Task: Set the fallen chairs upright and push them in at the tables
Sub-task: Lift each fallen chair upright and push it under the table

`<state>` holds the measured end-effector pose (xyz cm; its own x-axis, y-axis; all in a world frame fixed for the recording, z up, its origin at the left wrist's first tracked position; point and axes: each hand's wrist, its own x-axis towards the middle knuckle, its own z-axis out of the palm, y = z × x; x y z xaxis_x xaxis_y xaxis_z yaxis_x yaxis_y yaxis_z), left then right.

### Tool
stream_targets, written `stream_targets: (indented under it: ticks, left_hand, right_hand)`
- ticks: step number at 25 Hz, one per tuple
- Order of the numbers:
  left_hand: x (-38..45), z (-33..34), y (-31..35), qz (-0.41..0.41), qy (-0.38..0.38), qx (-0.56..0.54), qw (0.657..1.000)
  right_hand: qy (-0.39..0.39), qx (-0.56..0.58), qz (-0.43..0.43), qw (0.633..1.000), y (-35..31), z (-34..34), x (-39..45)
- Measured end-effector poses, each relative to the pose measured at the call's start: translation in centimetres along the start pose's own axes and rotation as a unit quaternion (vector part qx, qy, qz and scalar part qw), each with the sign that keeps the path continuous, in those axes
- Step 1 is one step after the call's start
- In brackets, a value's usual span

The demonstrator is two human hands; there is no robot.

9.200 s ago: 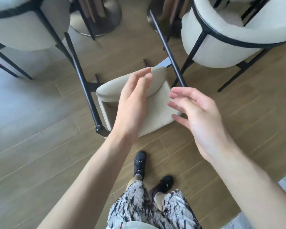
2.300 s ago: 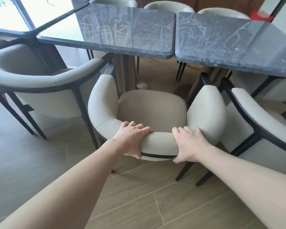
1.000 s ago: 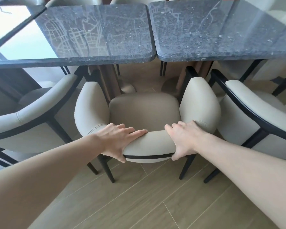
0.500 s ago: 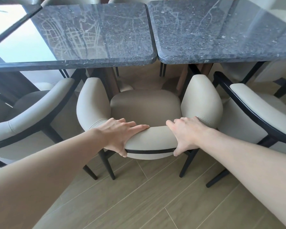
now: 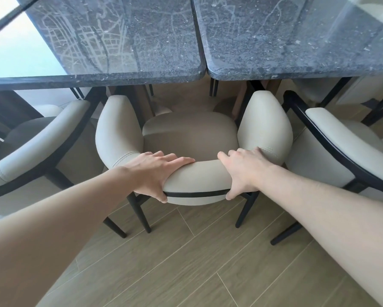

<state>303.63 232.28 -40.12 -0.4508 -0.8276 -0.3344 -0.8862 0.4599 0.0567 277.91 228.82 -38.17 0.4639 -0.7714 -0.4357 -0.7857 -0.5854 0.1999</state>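
Cream upholstered armchair (image 5: 190, 138) stood upright on its black legs on the wood-plank floor (image 5: 186, 267). Its front sat at the seam where two dark marble desks met: left desk (image 5: 119, 41), right desk (image 5: 296, 36). The tips of its arms lay just under the desk edges; the seat was mostly still out in the open.

Left hand (image 5: 155, 173) gripped the curved backrest at its left end, fingers laid over the top of the padding, thumb hooked beneath by the black trim band. Right hand (image 5: 243, 171) gripped the backrest at its right end the same way, fingers curled over the top, thumb down on the outer face. Both forearms reached in from the bottom corners of the view.

A matching armchair stood just beside on the left (image 5: 38, 138), another just beside on the right (image 5: 345, 151), both upright, black frames showing. Bright window glare reflected in the left desk's top.
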Motion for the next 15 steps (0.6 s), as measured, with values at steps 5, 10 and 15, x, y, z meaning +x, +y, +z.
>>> stream_targets:
  ticks: [5, 10, 15]
  left_hand:
    - [-0.6, 0.5, 1.3, -0.046, 0.015, 0.009, 0.999]
    - [-2.2, 0.8, 3.4, -0.117, 0.032, 0.060, 0.991]
    - [-4.9, -3.9, 6.1, -0.179, 0.075, -0.201, 0.960]
  right_hand:
    - [0.014, 0.058, 0.052, 0.997, -0.8, 0.9, -0.8]
    - [0.076, 0.126, 0.121, 0.982, -3.9, 2.1, -3.6]
    - [0.031, 0.182, 0.107, 0.977, -2.5, -2.7, -9.3]
